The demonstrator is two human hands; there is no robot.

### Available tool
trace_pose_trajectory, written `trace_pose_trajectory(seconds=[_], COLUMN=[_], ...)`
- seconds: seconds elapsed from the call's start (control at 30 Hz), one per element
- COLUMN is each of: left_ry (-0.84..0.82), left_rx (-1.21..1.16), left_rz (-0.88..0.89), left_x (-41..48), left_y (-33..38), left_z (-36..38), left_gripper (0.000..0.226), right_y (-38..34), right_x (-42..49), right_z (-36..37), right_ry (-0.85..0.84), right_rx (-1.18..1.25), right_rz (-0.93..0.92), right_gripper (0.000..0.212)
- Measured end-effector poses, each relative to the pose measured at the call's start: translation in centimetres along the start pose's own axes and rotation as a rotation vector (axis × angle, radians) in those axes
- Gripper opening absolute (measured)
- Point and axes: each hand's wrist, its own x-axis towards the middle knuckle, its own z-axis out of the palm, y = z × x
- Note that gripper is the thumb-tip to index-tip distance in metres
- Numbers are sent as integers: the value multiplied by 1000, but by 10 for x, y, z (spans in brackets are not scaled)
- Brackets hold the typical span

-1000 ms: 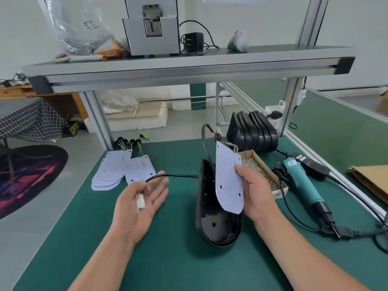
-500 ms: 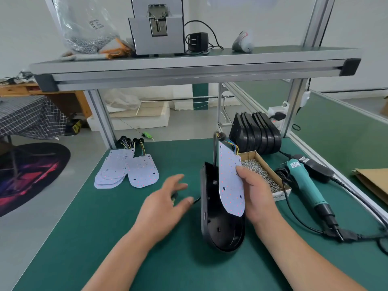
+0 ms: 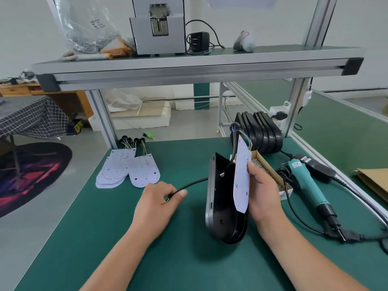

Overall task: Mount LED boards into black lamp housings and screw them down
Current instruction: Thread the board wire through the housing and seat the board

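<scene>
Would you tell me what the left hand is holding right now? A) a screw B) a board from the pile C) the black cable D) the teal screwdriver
C: the left hand pinches the black cable leading to the black housing, while the teal screwdriver lies untouched at the right.

At centre are counted: one left hand (image 3: 156, 203), one right hand (image 3: 263, 194), one LED board (image 3: 241, 181), one housing (image 3: 220, 206), one cable (image 3: 193, 183). At right: one screwdriver (image 3: 308, 183), one screw box (image 3: 266, 164). The board pile (image 3: 117, 171) and housing stack (image 3: 262, 133) cannot be counted.
</scene>
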Motion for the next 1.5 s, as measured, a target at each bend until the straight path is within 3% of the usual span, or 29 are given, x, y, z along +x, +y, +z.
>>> trace_pose_trajectory(seconds=[0.17,0.3,0.37,0.43,0.53,0.63,0.7,0.87,0.97,1.17,1.27,1.43,1.5], left_ry=[-82,-164,-227,-213,-57,51,-12,-181,-201,-313,-293,-340,-306], left_rx=[-659,-1337,-1537,-1597,-1400,-761,-528,-255,-247,-517,-571,-463,-406], left_rz=[-137,-181,-248,-321,-374,-229,-119,38,5,-197,-210,-199,-187], left_x=[2,1,1,2,4,1,-5,-15,-12,-5,-1,-2,0], left_y=[3,9,9,8,11,17,22,36,34,29,29,28,25], left_z=[-3,4,6,7,5,-3,-3,2,-3,-4,0,7,10], left_gripper=[33,19,17,29,37,49,65,84,78,59,38,27,11], right_y=[8,13,16,18,19,16,15,20,22,25,27,28,27], right_x=[0,0,-1,-2,-3,-2,-2,-4,-4,-3,-2,-3,-3], right_z=[3,4,4,5,4,3,3,4,4,8,8,7,8], right_ry=[-6,0,-15,-22,-17,-10,1,19,17,-37,-37,-37,-21], right_rx=[-49,-123,-141,-149,-137,-108,-98,-143,-169,-175,-174,-178,-181], right_rz=[46,98,114,124,123,116,121,114,127,142,151,156,157], right_gripper=[36,30,29,29,26,24,22,27,22,22,23,27,45])
